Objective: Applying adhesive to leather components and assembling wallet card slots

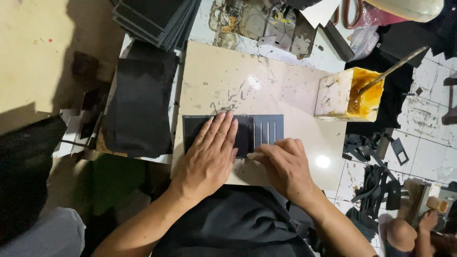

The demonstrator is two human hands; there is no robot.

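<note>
At the centre of the frame the left hand lies flat, fingers spread, on a dark slotted panel resting on a beige board. The right hand pinches the panel's lower edge. A glue tub with a brush stands at upper right.

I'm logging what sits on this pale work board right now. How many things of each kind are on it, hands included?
Hands pressing down: 2, the left hand and the right hand
Black slotted panel: 1
Yellow-stained glue tub: 1
Brush standing in the tub: 1
Total: 5
</note>
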